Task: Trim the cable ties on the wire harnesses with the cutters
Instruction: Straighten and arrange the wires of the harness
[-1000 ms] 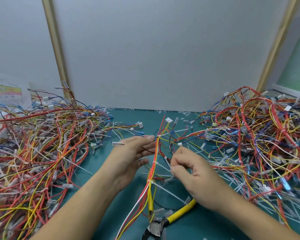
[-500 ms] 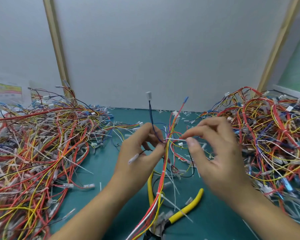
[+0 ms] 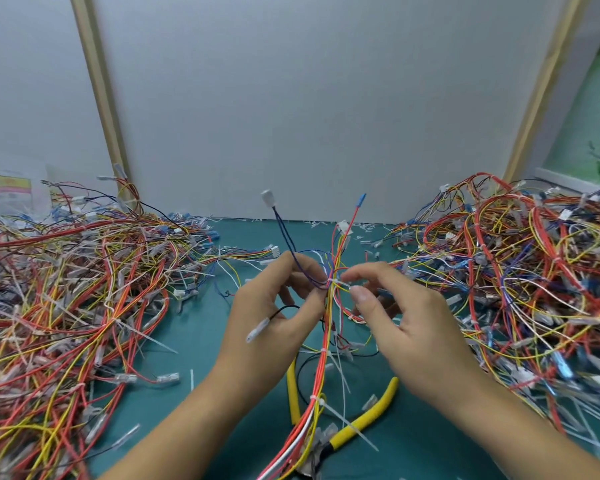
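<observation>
Now that the wire harness (image 3: 321, 362) has come up off the surface (image 3: 201, 327), I find the left hand (image 3: 274, 317) clamped at its cable tie (image 3: 333, 281), the right hand (image 3: 406, 327) at the tail (grip unclear); cutters (image 3: 378, 410) lie unused.

The left hand (image 3: 278, 306), fingers curled, pinches the upright red-and-yellow wire bundle (image 3: 327, 327) from its left. The right hand (image 3: 395, 317), on the bundle's right, pinches its thin white plastic cable tie (image 3: 339, 282) between thumb and forefinger.
</observation>
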